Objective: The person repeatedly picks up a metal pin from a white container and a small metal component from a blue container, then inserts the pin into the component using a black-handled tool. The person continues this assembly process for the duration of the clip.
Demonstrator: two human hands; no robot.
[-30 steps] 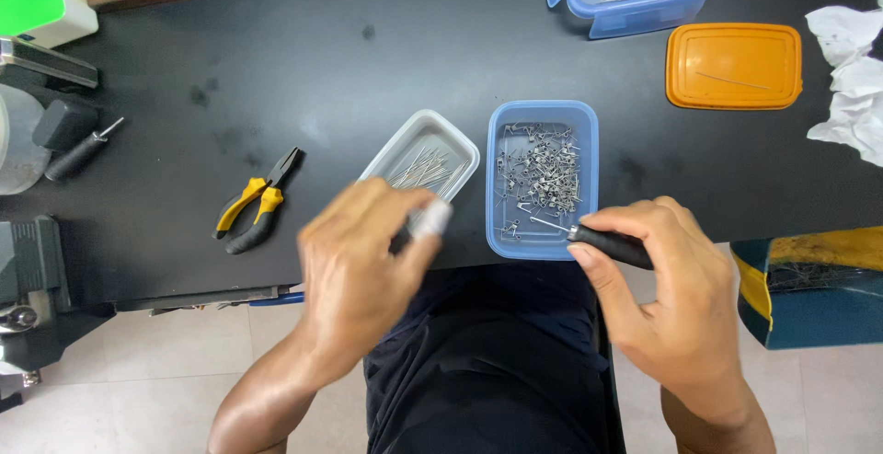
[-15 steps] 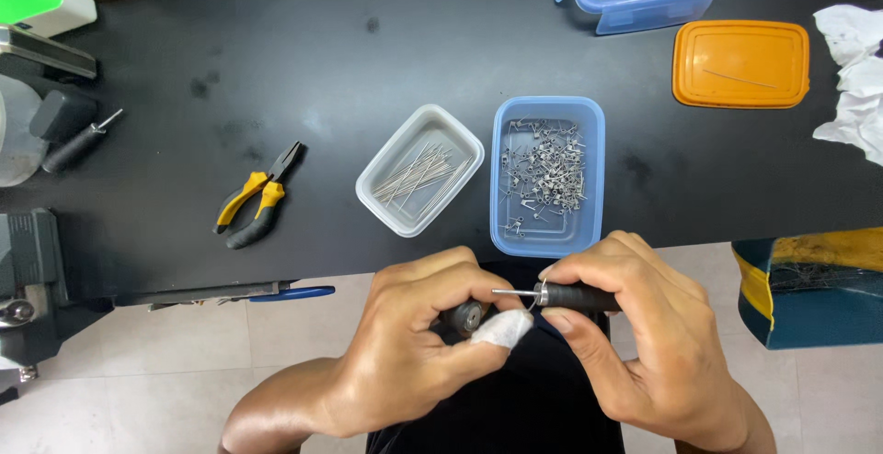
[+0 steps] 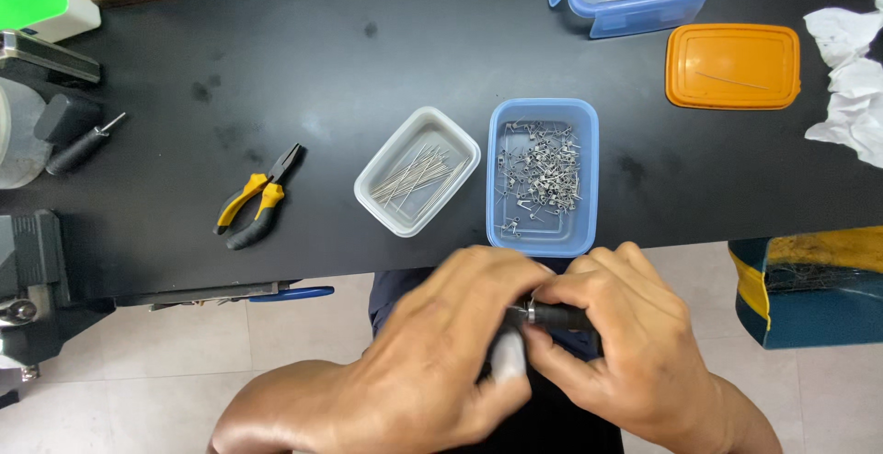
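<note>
The place was a small workshop. A black workbench (image 3: 368,40) carried yellow-handled pliers (image 3: 258,198) toward its left, a screwdriver (image 3: 85,146) near the left edge, and a vice-like metal fixture (image 3: 32,279) at the front left corner. At the front edge stood a white tray of straight wire pins (image 3: 418,171) beside a blue tub of small bent metal parts (image 3: 543,174).

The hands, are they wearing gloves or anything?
No gloves. The left hand and right hand are bare, and so are both forearms, with no sleeves, watch or rings in view. One fingertip of the left hand has a whitish wrap.
</note>
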